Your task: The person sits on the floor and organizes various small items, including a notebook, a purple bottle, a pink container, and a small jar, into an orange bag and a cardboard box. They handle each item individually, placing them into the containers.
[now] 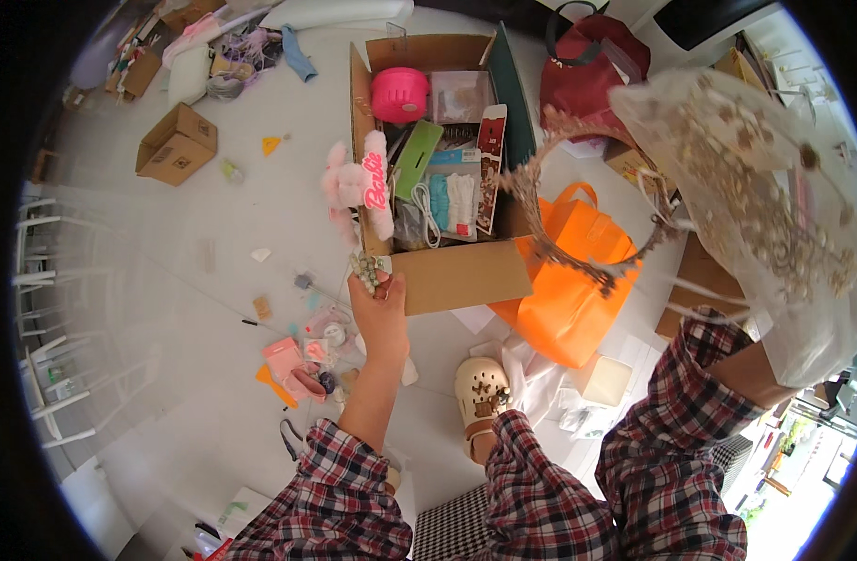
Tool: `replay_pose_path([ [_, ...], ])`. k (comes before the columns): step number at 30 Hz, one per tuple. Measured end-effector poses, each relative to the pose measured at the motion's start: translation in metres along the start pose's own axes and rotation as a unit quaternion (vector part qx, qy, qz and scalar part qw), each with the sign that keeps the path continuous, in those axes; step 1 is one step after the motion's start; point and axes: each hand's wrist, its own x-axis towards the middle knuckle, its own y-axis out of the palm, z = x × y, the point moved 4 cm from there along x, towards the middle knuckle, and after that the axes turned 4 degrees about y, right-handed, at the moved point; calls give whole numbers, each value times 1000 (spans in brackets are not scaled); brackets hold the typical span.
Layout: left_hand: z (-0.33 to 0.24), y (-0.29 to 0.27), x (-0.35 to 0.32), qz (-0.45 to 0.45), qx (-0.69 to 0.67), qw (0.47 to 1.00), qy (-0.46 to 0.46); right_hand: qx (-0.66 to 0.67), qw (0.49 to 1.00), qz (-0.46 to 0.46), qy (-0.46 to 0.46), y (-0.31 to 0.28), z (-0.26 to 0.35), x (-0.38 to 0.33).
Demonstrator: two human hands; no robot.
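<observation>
two hands at work, both raised over a white floor. left hand (377,304) reaching toward twelve o'clock, fingers pinched on a small beaded trinket (366,270), held just at the near-left corner of the open cardboard box (466,276), probably so as to clear the lowered front flap. right hand hidden behind a clear plastic bag (765,215) at two o'clock, so grip impossible to tell for certain; bag lifted high and close to the camera, seemingly carried from that side, with beaded, gold-toned pieces showing through the film. thin jewelled tiara (578,201) hanging at the bag's nine o'clock, arched over the box's right edge, likely hooked to or dangling from the bag rather than resting on anything.

inside the box, packed upright and side by side to save room: pink round case (399,93) at twelve o'clock, green packet (417,157), white socks on a card (458,201). pink plush rabbit (354,187) draped over the left wall, half out. orange tote (564,299) leaning against the box at four o'clock, dark red bag (592,65) behind it at one o'clock. small closed carton (176,142) lying well apart at ten o'clock. pink odds and ends (302,360) scattered at the left wrist's nine o'clock. cream clog (480,393) with charms at six o'clock, below the box.
</observation>
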Motion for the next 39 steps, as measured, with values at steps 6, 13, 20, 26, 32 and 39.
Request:
replay_pose_path([
  [6,10,-8,-2,8,-34,999,-3,-47,996,-63,45,-28,-1,1],
  [13,18,-16,-1,7,-59,998,13,-299,948,-42,100,-103,-103,-40],
  [20,20,-8,-3,29,-57,998,13,-538,822,71,172,-172,-162,-90],
  [26,23,-15,-3,16,-26,1000,-4,-726,666,173,-8,-45,-110,-73],
  [32,34,-19,0,16,-45,999,1,-648,662,375,-25,47,-186,-93],
  [39,36,-21,1,18,10,1000,-21,-752,540,374,50,50,-247,-109],
])
